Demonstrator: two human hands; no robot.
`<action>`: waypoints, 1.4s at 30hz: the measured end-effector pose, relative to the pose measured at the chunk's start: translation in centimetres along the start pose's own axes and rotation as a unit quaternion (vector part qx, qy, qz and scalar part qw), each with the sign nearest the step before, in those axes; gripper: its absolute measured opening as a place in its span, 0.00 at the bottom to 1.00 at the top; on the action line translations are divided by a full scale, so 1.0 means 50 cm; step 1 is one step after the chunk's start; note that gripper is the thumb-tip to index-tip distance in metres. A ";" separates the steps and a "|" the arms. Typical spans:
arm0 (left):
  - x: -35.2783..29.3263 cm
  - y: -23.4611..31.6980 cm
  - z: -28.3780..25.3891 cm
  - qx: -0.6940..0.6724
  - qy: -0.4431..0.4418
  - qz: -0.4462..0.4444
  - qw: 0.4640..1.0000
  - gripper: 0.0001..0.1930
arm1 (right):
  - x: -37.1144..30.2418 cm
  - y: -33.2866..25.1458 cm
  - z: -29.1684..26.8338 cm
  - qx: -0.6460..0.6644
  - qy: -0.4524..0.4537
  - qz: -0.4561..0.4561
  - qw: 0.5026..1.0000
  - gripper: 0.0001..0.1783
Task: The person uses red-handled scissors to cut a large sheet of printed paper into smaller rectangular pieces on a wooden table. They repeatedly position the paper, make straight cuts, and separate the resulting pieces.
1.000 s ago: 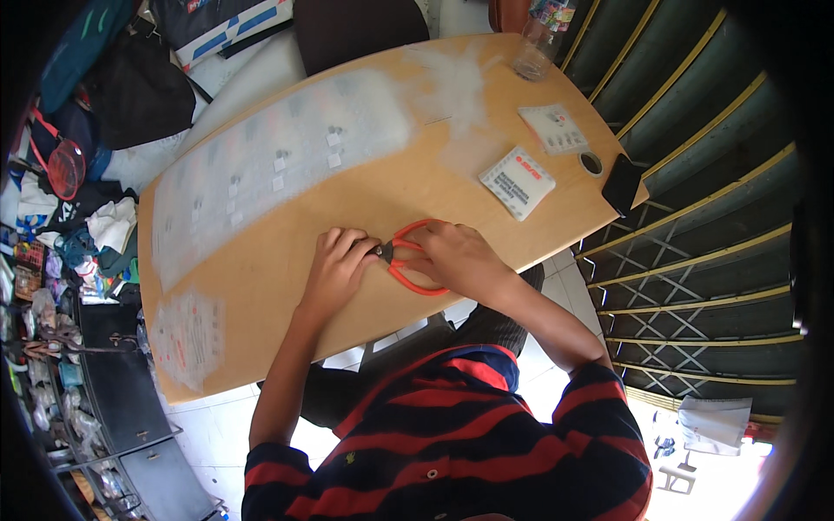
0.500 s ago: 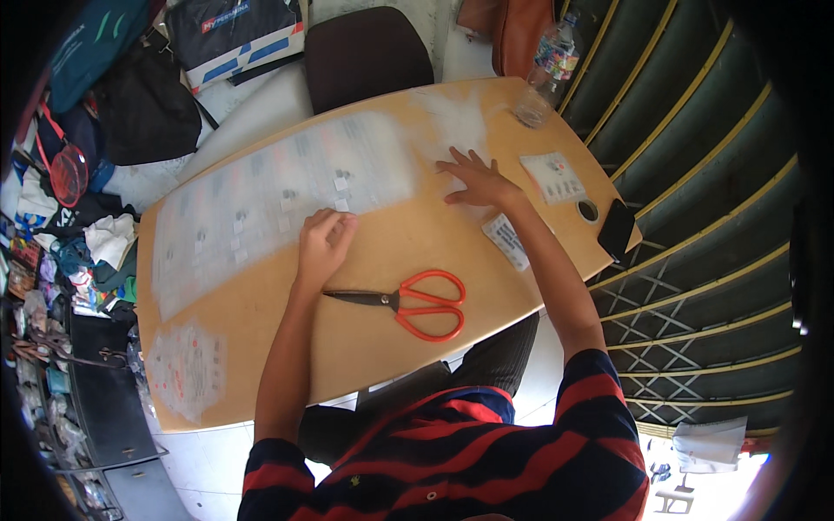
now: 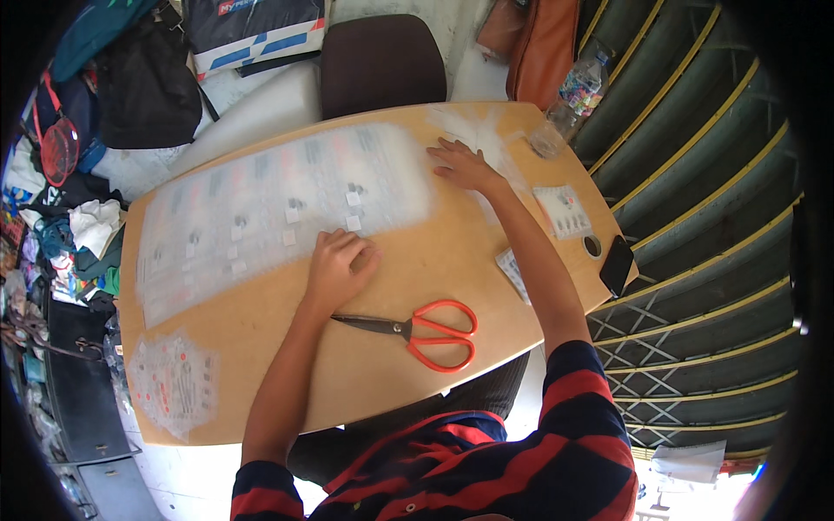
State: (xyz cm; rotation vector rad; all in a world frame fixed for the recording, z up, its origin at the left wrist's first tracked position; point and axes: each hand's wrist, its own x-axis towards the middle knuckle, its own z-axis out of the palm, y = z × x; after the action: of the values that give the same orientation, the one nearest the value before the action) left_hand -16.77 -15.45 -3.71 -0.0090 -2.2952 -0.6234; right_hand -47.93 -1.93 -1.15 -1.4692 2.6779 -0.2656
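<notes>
My left hand [image 3: 342, 267] rests on the wooden table with its fingers curled in, beside the near edge of a wide stack of printed translucent plastic sheets [image 3: 261, 200]. Nothing shows in its fingers. Farther right, my right hand [image 3: 465, 166] is stretched out over the table with its fingers extended, just past the stack's right end. Its fingers lie beside crumpled clear plastic [image 3: 491, 139]. Below my left hand lie scissors [image 3: 441, 336] with red-orange handles, their dark blades pointing left.
Small printed plastic pieces [image 3: 174, 382] lie at the table's near left corner. On the right are a printed packet [image 3: 563, 212], a tape roll [image 3: 592, 247], a dark phone [image 3: 616, 266] and a clear bottle [image 3: 573, 100]. Another packet [image 3: 512, 273] is partly under my right forearm.
My right hand has shifted left toward the sheet stack, its spread fingers drawing closer together. My left hand has drawn slightly back from the stack's edge. The whole view has shifted a little.
</notes>
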 end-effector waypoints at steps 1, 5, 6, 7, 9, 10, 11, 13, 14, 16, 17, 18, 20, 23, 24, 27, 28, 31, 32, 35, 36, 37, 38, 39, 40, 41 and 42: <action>0.001 0.001 0.001 -0.004 0.002 0.000 1.000 0.07 | 0.010 -0.005 -0.004 -0.001 0.003 0.005 1.000 0.27; 0.001 0.002 -0.002 -0.011 -0.007 -0.016 1.000 0.07 | 0.040 0.005 -0.009 -0.016 0.013 0.037 0.999 0.25; 0.000 0.001 -0.002 -0.009 -0.008 -0.018 1.000 0.08 | 0.045 0.023 -0.011 -0.024 0.014 0.048 0.998 0.24; 0.001 0.003 0.001 -0.010 -0.008 -0.018 1.000 0.08 | 0.052 0.050 -0.013 -0.035 0.003 0.056 0.998 0.24; 0.002 0.004 0.003 -0.012 -0.009 -0.019 1.000 0.08 | 0.067 0.089 -0.018 -0.053 -0.020 0.070 0.996 0.25; 0.002 0.004 0.002 -0.013 -0.011 -0.019 1.000 0.08 | 0.074 0.097 -0.015 -0.037 0.005 0.064 0.997 0.25; 0.001 0.004 0.004 -0.014 -0.012 -0.019 1.000 0.08 | 0.081 0.106 -0.013 -0.021 0.030 0.059 0.998 0.26; -0.002 0.000 0.001 -0.010 -0.011 -0.021 1.000 0.08 | 0.088 0.101 -0.004 0.003 0.072 0.068 0.995 0.28; -0.003 0.000 0.000 -0.009 -0.010 -0.022 1.000 0.08 | 0.090 0.099 0.001 0.006 0.090 0.082 0.993 0.29; -0.001 0.005 -0.006 -0.003 -0.013 -0.025 1.000 0.08 | 0.100 0.094 0.002 0.012 0.086 0.115 0.989 0.31; 0.000 0.008 -0.007 -0.001 -0.014 -0.026 1.000 0.07 | 0.099 0.099 -0.007 0.013 0.064 0.135 0.989 0.31; 0.001 0.009 -0.005 0.001 -0.009 -0.026 1.000 0.07 | 0.097 0.109 -0.012 0.011 0.039 0.155 0.987 0.32; 0.002 0.008 -0.001 0.002 0.001 -0.026 1.000 0.07 | 0.097 0.132 -0.014 -0.009 0.037 0.189 0.981 0.33; -0.003 0.005 -0.004 0.042 0.016 -0.046 0.998 0.05 | 0.089 0.086 0.009 -0.013 0.099 0.140 0.985 0.32; 0.001 0.007 -0.003 0.060 0.035 -0.059 0.996 0.04 | 0.082 0.068 0.018 0.012 0.118 0.097 0.988 0.32; 0.011 0.007 0.004 0.119 0.085 -0.096 0.985 0.10 | 0.069 -0.013 0.042 0.121 0.112 -0.071 0.984 0.32; 0.002 -0.005 0.009 0.148 0.095 -0.111 0.978 0.13 | 0.051 -0.075 0.044 0.144 0.085 -0.098 0.981 0.35; -0.019 -0.029 0.005 0.206 0.099 -0.190 0.955 0.20 | -0.028 -0.262 0.012 0.153 0.013 -0.160 0.975 0.38; -0.018 -0.031 0.011 0.211 0.098 -0.220 0.947 0.23 | -0.052 -0.285 0.003 0.140 -0.008 -0.170 0.976 0.39; -0.027 -0.053 0.019 0.220 0.060 -0.234 0.945 0.28 | -0.071 -0.296 0.025 0.118 -0.046 -0.195 0.973 0.44; -0.025 -0.050 0.017 0.215 0.052 -0.232 0.947 0.29 | -0.080 -0.295 0.035 0.107 -0.023 -0.189 0.976 0.45; -0.023 -0.047 0.013 0.212 0.044 -0.230 0.949 0.30 | -0.081 -0.290 0.042 0.103 -0.011 -0.194 0.976 0.45; -0.022 -0.045 0.008 0.209 0.036 -0.228 0.950 0.31 | -0.079 -0.285 0.048 0.099 0.000 -0.199 0.975 0.44; -0.019 -0.042 0.002 0.202 0.023 -0.229 0.952 0.31 | -0.078 -0.278 0.049 0.092 0.014 -0.203 0.975 0.44; -0.017 -0.040 -0.007 0.194 0.010 -0.229 0.954 0.31 | -0.078 -0.269 0.053 0.091 0.027 -0.210 0.973 0.43; -0.015 -0.038 -0.012 0.187 -0.003 -0.230 0.955 0.32 | -0.078 -0.259 0.060 0.089 0.041 -0.217 0.971 0.42; -0.016 -0.038 -0.018 0.189 -0.007 -0.229 0.955 0.31 | -0.077 -0.264 0.060 0.090 0.056 -0.227 0.968 0.42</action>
State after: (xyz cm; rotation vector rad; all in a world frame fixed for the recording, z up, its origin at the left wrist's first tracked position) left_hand -15.96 -17.37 -4.49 0.7206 -2.4073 -0.3960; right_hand -34.47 -5.99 -1.71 -2.0395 2.2782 -0.6177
